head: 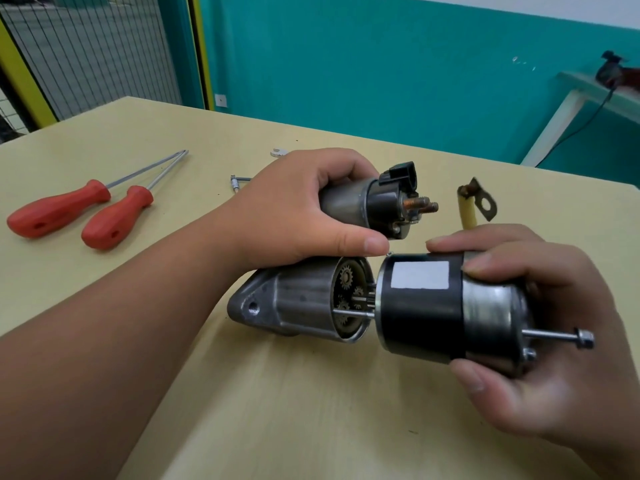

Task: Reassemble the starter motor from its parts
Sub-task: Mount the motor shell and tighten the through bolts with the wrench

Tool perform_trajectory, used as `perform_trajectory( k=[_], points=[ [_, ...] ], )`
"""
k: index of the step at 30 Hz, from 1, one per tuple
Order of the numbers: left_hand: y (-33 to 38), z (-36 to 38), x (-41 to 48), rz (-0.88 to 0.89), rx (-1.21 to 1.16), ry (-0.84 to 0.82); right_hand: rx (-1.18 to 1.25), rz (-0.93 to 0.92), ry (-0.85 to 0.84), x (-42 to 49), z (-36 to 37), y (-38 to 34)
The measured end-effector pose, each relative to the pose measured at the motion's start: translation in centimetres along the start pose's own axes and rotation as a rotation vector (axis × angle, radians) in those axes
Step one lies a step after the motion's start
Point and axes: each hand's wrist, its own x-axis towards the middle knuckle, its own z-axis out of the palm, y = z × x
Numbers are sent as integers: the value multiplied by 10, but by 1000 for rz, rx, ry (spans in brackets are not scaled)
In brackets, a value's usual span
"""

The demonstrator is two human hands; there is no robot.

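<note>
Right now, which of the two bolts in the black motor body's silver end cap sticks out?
The upper steel bolt: long bare shank showing. The lower bolt sits near the silver end cap.

Two screwdrivers [59, 211] lie left on the tabletop [277, 393], perhaps a wrench [278, 153] farther back. The motor body [433, 313] is just right of the gear housing [298, 303], with the solenoid [374, 202] above it.

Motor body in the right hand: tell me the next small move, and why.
Probably, with the right hand, slide the motor body straight into the gear housing, turning it slightly so its shaft meshes with the gears. A gap shows between the two, the long bolt already reaches across into the housing, and the left hand grips the solenoid above.
</note>
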Motion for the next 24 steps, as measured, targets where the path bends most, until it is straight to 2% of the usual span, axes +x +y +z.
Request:
perform_trajectory(
  k=[5, 13, 24],
  points=[
    [0, 5, 2, 11, 32, 27, -24, 37, 11, -2, 3, 4],
    [0, 5, 2, 25, 8, 16, -87, -7, -47, 0, 6, 2],
    [1, 6, 2, 27, 25, -7, -84, 101, -100, -2, -2, 7]
  ],
)
